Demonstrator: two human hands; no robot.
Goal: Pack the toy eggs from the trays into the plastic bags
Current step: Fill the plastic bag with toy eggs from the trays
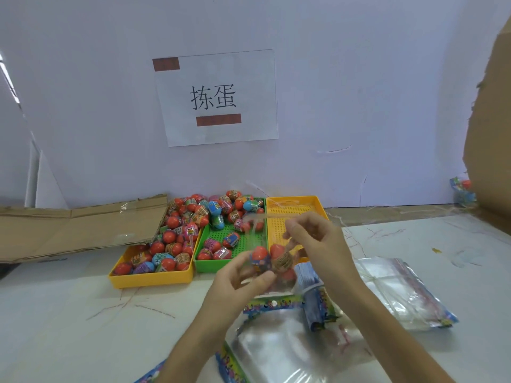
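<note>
- The left hand (243, 275) curls under a clear plastic bag (272, 268), cupping the toy eggs (260, 254) already inside; that keeps their weight from dragging the film down.
- The right hand (312, 241) pinches the bag's upper edge between thumb and fingertips, lifting it, probably to hold the mouth taut or begin closing it. Which of the two, the blur will not say.
- A few eggs show through the film, red caps up, with a brownish one beside them; the exact count is unclear.
- Behind the hands sit three trays side by side: the left yellow tray (149, 280) heaped with eggs, the green tray (218, 265) crowded at its far end and thinner near the front, the right yellow tray (293, 200) showing bare mesh where visible.
- Supply within easy reach, then, and plenty still to pack.
- Spare bags (398, 294) lie flat on the table (69, 327) near the right forearm, more directly below the hands, ready for the next fill.
- A packed bag (463, 192) appears to rest far right by the cardboard (489, 134).
</note>
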